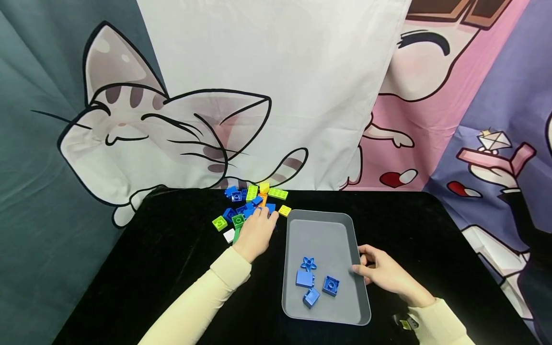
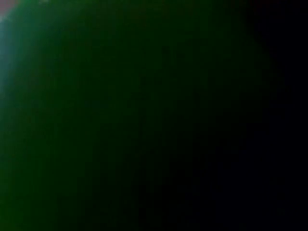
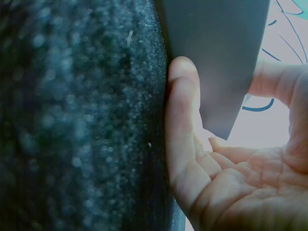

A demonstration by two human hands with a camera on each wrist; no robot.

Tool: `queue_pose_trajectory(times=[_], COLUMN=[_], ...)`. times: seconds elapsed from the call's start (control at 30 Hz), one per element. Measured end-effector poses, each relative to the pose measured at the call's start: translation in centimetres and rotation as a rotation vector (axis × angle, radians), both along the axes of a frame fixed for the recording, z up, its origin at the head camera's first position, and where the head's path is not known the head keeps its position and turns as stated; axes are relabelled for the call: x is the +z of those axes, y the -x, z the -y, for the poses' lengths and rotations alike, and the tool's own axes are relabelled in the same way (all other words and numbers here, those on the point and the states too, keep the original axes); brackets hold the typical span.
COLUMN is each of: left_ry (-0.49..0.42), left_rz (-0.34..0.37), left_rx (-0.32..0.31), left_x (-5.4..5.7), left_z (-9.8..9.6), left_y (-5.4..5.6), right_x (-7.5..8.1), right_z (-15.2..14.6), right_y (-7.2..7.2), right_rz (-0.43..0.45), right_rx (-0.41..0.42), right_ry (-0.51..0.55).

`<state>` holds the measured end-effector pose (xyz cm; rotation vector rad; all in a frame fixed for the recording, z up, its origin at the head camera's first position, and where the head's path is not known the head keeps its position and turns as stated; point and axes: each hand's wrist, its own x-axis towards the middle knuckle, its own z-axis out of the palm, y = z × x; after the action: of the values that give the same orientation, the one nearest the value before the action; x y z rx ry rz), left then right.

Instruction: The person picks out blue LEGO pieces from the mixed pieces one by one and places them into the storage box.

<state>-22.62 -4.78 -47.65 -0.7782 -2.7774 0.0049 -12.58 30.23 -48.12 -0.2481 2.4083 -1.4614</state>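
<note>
My left hand [image 1: 256, 233] reaches into a pile of toy building bricks, its fingertips among blue bricks [image 1: 248, 212]; whether it grips one, I cannot tell. Near its wrist are a green brick [image 1: 238, 220] and a white brick [image 1: 229, 235]. A blurred dark green surface [image 2: 72, 120] fills much of the left wrist view. With thumb over the rim and fingers against the outer wall, my right hand [image 1: 385, 273] holds the right side of a grey tray [image 1: 323, 230]. In the tray lie a blue star-shaped piece [image 1: 308, 264] and several blue bricks [image 1: 304, 278].
Lime bricks [image 1: 278, 193], yellow bricks [image 1: 284, 211] and an orange piece [image 1: 263, 199] lie around the pile's far side. A black cloth [image 1: 172, 268] covers the table. Behind its far edge hangs a printed curtain [image 1: 276, 57]. A small dark object [image 1: 405, 322] sits by the right sleeve.
</note>
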Motion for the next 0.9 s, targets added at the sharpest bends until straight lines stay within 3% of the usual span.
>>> queue_pose_trajectory(times=[0.3, 0.9], left_ry=[-0.003, -0.191], left_rz=[0.028, -0.082], left_rx=[-0.013, -0.135], left_x=[0.1, 2.8], left_z=[0.1, 0.1], left_y=[-0.3, -2.9], right_x=[-0.2, -0.3], right_z=[-0.1, -0.2], right_y=[0.1, 0.1], right_rz=[-0.006, -0.003], right_rx=[0.0, -0.004], right_ry=[-0.006, 0.004])
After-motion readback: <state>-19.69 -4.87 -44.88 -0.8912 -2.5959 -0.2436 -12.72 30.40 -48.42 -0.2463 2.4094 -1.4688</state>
